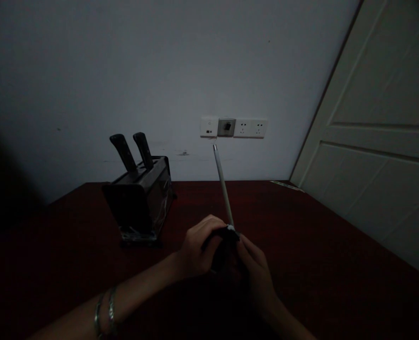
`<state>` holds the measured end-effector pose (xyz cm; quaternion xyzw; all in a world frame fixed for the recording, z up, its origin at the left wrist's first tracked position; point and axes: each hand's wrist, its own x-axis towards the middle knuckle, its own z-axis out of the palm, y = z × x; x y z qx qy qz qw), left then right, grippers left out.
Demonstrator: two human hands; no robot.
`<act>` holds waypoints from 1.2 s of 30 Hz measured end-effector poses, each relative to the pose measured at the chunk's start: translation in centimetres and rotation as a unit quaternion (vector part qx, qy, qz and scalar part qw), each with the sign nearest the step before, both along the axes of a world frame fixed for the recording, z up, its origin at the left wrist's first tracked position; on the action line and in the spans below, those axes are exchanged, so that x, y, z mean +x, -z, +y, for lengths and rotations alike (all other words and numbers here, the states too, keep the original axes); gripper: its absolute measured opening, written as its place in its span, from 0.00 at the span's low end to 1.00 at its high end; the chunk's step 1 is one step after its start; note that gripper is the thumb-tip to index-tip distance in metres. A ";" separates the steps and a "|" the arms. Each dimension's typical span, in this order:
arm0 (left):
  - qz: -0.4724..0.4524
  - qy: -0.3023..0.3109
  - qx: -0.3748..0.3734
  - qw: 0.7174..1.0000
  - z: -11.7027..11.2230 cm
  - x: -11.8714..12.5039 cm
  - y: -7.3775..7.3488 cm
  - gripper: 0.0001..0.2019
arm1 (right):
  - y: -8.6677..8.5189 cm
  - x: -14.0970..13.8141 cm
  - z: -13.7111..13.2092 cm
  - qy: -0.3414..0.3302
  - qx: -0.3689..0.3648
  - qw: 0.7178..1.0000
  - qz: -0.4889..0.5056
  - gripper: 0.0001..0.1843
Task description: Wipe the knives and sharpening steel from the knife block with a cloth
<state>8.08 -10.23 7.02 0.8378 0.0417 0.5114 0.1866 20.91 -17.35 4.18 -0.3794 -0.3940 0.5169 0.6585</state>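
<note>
The pale wall [159, 71] backs the dark red table [283, 212], and a panelled door [372, 108] slants in at two o'clock from the hands. A slotted box [138, 203] stands at ten o'clock, well apart, probably to leave working room. At twelve o'clock runs a row of wall plates [234, 128]. The left hand [198, 245] curls over a dark piece [233, 233]; the right hand [257, 269] seems to pinch it from four o'clock, likely for steadiness, though shadow hides the exact grip. From between them a pale rod [223, 184] points towards half past eleven, its free end away from the person, perhaps to keep it clear of the wrists. Black handles [123, 153] rise tilted from the box's slots, presumably for easy grasping. Counted: one wall, table, door and box; four plates; two hands; one rod; two handles; one dark piece; two bracelets [112, 304] at the left wrist.
</note>
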 end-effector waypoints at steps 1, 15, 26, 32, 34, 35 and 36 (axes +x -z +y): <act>0.005 0.000 0.005 1.000 0.2 0.0 0.1 0.11 | 0.0 0.0 -0.1 -0.012 -0.005 1.000 0.019 0.17; -0.046 -0.190 -0.033 0.980 2.5 -0.9 -0.1 0.08 | -0.1 0.7 0.7 -0.062 0.010 0.998 -0.016 0.14; -0.021 -0.055 0.040 0.997 0.7 -0.5 -1.1 0.11 | 1.3 -0.1 0.8 -0.104 0.008 0.994 0.033 0.15; 0.023 0.001 0.041 0.999 -0.1 -0.2 -0.6 0.12 | 1.6 -0.2 0.8 -0.033 0.023 0.999 0.022 0.14; 0.020 0.002 0.026 0.999 -0.4 -0.2 -0.6 0.11 | 1.4 -0.1 0.7 -0.023 0.030 0.999 0.015 0.15; 0.017 -0.001 0.014 1.000 -0.5 -0.2 -0.6 0.11 | 1.2 0.0 0.6 -0.024 0.033 0.999 0.014 0.14; 0.015 -0.004 0.001 1.000 -0.6 -0.2 -0.6 0.10 | 1.1 0.0 0.6 -0.028 0.030 0.999 0.015 0.14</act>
